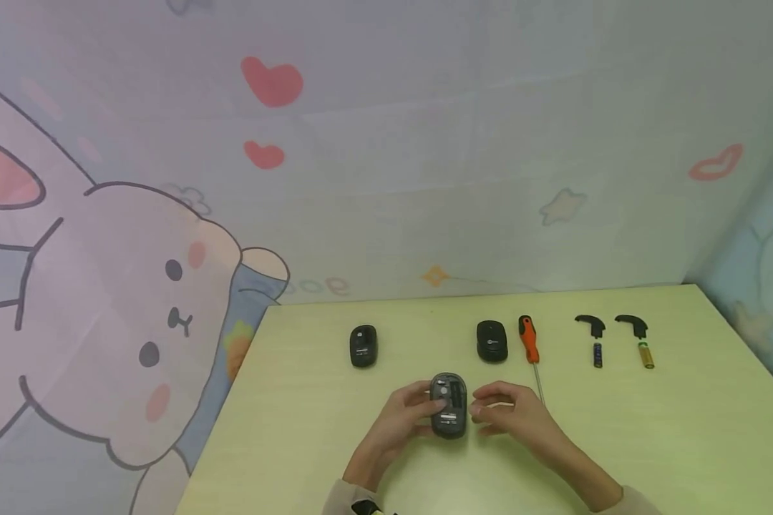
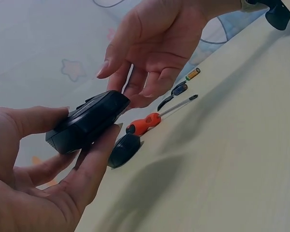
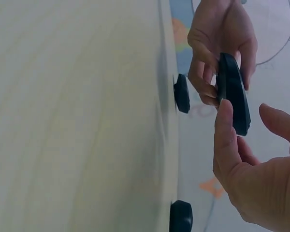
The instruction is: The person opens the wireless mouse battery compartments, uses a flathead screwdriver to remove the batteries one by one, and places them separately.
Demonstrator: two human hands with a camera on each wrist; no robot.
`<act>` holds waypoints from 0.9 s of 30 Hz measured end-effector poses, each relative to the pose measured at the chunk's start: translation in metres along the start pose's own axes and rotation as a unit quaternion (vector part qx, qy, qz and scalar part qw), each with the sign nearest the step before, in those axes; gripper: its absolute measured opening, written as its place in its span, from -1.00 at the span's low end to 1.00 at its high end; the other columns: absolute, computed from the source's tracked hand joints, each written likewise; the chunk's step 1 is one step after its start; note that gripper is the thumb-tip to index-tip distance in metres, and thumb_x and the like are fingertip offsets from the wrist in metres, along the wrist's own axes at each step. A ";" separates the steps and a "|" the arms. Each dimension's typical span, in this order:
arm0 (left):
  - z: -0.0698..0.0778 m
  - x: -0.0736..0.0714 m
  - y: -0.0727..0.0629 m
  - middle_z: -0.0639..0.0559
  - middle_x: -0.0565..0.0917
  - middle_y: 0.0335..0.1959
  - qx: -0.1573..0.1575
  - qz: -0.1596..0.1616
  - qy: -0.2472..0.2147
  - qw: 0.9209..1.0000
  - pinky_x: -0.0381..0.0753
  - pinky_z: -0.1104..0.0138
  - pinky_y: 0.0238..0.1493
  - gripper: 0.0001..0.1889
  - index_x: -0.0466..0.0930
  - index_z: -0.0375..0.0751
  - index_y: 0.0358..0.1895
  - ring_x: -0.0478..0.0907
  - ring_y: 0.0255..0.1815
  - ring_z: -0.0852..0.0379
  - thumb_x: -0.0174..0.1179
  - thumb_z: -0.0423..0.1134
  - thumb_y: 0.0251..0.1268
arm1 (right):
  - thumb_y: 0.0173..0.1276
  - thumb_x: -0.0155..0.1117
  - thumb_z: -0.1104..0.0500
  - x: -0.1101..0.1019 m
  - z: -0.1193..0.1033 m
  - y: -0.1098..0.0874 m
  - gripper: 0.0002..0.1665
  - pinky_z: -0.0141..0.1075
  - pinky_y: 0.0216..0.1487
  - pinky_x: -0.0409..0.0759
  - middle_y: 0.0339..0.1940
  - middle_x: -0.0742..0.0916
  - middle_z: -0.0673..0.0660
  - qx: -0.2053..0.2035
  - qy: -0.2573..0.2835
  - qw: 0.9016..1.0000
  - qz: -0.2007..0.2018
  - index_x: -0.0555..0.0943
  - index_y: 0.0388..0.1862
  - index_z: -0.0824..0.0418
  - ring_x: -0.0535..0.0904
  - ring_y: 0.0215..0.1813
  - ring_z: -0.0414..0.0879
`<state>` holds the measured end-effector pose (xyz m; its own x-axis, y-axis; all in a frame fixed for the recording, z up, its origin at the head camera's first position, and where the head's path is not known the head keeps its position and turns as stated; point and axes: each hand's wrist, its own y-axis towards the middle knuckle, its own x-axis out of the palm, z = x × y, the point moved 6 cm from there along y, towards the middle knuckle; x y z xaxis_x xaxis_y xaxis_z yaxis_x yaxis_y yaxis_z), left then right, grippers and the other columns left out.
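My left hand grips a black computer mouse between thumb and fingers, holding it above the table. Its underside faces up in the head view, with a long dark battery slot uncovered. Close by the mouse's right edge is my right hand, fingers loosely bent and thumb apart from them. In the right wrist view, a fingertip of that hand overlaps the lower end of the mouse. The left wrist view shows the mouse edge-on, with the right fingers just beyond it.
On the pale yellow table lie a second mouse at back left and a third behind my hands. Farther right are an orange-handled screwdriver, two black curved pieces, a dark battery and a yellowish battery. A patterned cloth hangs behind.
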<state>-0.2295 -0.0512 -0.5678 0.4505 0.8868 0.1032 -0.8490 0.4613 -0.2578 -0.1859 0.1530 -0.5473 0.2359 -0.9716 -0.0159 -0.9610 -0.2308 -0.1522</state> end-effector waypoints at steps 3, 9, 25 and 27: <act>0.000 0.000 0.000 -0.14 0.73 0.07 0.000 0.001 0.002 1.000 0.84 0.23 -0.07 -0.48 0.55 -0.19 0.40 0.73 -0.06 0.12 0.34 -0.19 0.41 | 0.43 0.45 0.12 0.005 0.004 0.002 -0.37 -0.11 -0.02 0.86 0.05 0.79 0.28 0.006 0.000 1.000 -0.003 0.53 0.29 0.53 0.82 -0.04 0.04; 0.000 0.002 0.001 -0.09 0.71 -0.02 0.001 -0.004 0.009 1.000 0.84 0.22 -0.08 -0.48 0.57 -0.15 0.39 0.73 -0.09 0.11 0.35 -0.19 0.39 | 0.40 0.49 0.13 0.008 0.015 0.005 -0.35 -0.10 -0.07 0.87 -0.03 0.81 0.24 0.016 0.007 1.000 0.005 0.54 0.27 0.55 0.84 -0.14 0.00; 0.008 -0.010 0.016 -0.12 0.70 -0.12 0.001 -0.005 0.042 0.999 0.85 0.25 -0.12 -0.46 0.54 -0.12 0.44 0.78 -0.20 0.10 0.36 -0.20 0.42 | 0.40 0.46 0.21 0.013 0.014 0.025 -0.34 -0.18 0.03 0.85 0.09 0.79 0.42 -0.005 0.036 0.999 0.002 0.51 0.32 0.60 0.84 -0.02 0.02; 0.009 -0.017 0.020 -0.09 0.71 -0.14 0.000 -0.005 0.040 0.999 0.86 0.22 -0.10 -0.45 0.54 -0.15 0.44 0.78 -0.18 0.10 0.36 -0.21 0.42 | 0.40 0.45 0.21 0.016 0.013 0.034 -0.36 -0.17 0.06 0.84 0.13 0.78 0.44 -0.007 0.042 0.999 -0.007 0.54 0.32 0.57 0.84 0.01 0.03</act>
<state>-0.2569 -0.0572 -0.5662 0.4797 0.8770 0.0291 -0.8444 0.4704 -0.2562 -0.2127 0.1304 -0.5652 0.2372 -0.9690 0.0695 -0.9599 -0.2447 -0.1370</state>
